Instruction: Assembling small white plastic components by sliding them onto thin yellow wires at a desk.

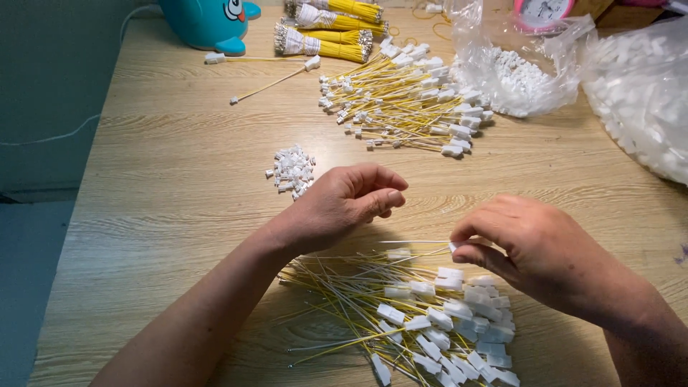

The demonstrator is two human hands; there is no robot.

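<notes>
My right hand (529, 247) pinches the white-connector end of a thin wire (416, 242) that runs leftward above a near pile of yellow wires with white connectors (423, 319). My left hand (344, 203) hovers just left of it with fingers curled and thumb near the fingertips; I cannot tell if a small part sits between them. A small heap of loose white connectors (290, 171) lies just left of the left hand.
A second pile of finished yellow wires (405, 100) lies farther back on the wooden table (172, 179). Bundled yellow wires (326, 29), a teal toy (208, 21), two clear bags of white parts (519, 75) (641, 93) and a pink clock (542, 11) line the back.
</notes>
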